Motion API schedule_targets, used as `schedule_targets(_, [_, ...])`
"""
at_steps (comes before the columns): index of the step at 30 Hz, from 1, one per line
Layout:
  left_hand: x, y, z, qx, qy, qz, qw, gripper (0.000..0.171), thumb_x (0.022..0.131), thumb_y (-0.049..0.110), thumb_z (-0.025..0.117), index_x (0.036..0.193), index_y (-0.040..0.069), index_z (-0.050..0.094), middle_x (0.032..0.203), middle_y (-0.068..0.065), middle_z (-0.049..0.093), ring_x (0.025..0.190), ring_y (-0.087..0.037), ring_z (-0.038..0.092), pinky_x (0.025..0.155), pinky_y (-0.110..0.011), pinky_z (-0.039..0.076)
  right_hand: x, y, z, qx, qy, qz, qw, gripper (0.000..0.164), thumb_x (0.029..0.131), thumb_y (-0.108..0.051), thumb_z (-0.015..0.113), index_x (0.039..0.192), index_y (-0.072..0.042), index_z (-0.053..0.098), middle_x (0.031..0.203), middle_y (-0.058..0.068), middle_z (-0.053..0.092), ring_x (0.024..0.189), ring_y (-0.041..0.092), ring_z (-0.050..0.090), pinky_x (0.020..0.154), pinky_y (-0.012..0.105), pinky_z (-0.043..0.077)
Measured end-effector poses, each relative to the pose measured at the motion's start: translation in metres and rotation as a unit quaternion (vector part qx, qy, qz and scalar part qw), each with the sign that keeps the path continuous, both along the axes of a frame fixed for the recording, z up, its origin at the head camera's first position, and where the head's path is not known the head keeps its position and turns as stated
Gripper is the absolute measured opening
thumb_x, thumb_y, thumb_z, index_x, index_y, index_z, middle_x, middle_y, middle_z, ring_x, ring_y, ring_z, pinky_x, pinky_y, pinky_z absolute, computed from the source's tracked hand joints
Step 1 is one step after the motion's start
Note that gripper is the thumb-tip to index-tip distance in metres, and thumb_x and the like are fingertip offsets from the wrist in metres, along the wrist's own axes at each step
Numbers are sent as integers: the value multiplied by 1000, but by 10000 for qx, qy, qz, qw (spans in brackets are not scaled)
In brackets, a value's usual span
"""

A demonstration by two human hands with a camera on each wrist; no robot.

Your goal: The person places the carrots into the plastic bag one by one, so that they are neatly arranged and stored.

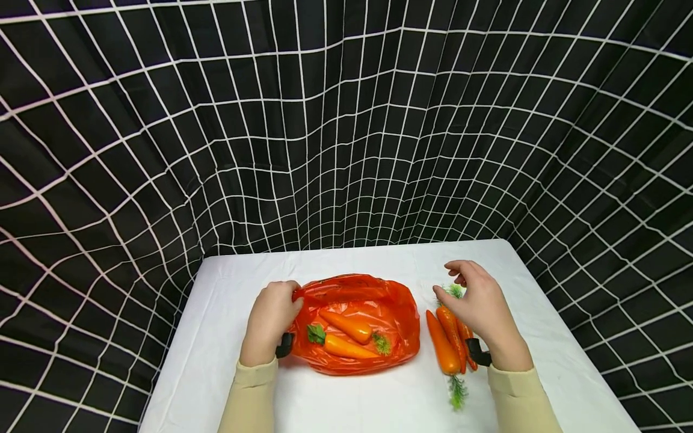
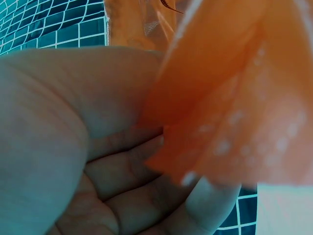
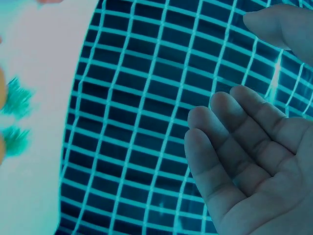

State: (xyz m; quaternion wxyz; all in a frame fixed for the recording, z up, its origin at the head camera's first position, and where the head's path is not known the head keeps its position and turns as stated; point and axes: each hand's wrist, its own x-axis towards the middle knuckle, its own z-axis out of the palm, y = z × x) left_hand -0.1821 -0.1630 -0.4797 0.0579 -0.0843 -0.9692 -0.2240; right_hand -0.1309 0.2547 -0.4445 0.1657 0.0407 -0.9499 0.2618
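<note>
A red plastic bag (image 1: pixel 403 355) lies with its mouth spread on the white table. Inside it are two carrots, an upper carrot (image 1: pixel 346 325) and a lower carrot (image 1: pixel 346 347), with green tops. My left hand (image 1: pixel 274 316) pinches the bag's left rim between thumb and fingers; the left wrist view shows the orange-looking plastic (image 2: pixel 215 107) in that grip. Above several carrots (image 1: pixel 445 346) right of the bag hovers my right hand (image 1: pixel 482 304), thumb apart from the loosely bent fingers. In the right wrist view, nothing lies between the right hand's fingers (image 3: pixel 210 161).
The white-covered table (image 1: pixel 357 403) extends around the bag and the carrots. Black curtains (image 1: pixel 346 120) with a white grid stand behind it and at both sides. A leafy carrot top (image 1: pixel 457 391) points toward the front edge.
</note>
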Motion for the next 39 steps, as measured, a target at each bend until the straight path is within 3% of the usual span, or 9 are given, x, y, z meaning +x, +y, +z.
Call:
schedule_targets(9, [2,-2,0,61,55,20,10000,8,95,8,84,102,5,84,96,-10,83,83,-27,76,83,-48,66,10,37,-40,295,-589,-350,9972,57,95,-35,87,135,1,68,121,20,73,103,35,70,85,56,58])
schedule_targets(15, [4,1,-3,20,106,-22,9999,6,94,8,85,100,6,84,93,-9,82,78,-24,75,78,-44,66,16,53,-65,453,-1063,-606,9915,59,92,-32,87,134,4,66,119,24,73,100,35,69,84,58,58])
schedule_targets(20, [5,-1,-5,-2,200,3,9998,5,93,7,85,98,5,84,90,-9,82,77,-24,75,78,-45,67,13,56,-79,495,-1357,-673,9872,61,92,-34,85,133,5,66,119,24,72,98,35,69,86,58,59])
schedule_targets(33, [4,-4,-8,-39,238,66,9997,5,93,9,85,97,7,84,89,-8,82,76,-23,75,77,-45,67,4,57,-107,470,-1606,-591,9841,60,86,-33,88,128,5,67,112,19,71,81,21,59,73,39,51])
schedule_targets(39, [2,-4,-9,-78,313,37,9995,5,93,8,85,97,6,84,88,-8,81,74,-23,74,76,-44,67,4,57,-118,459,-1624,-661,9834,61,86,-34,89,126,6,67,115,23,72,90,30,67,83,53,57])
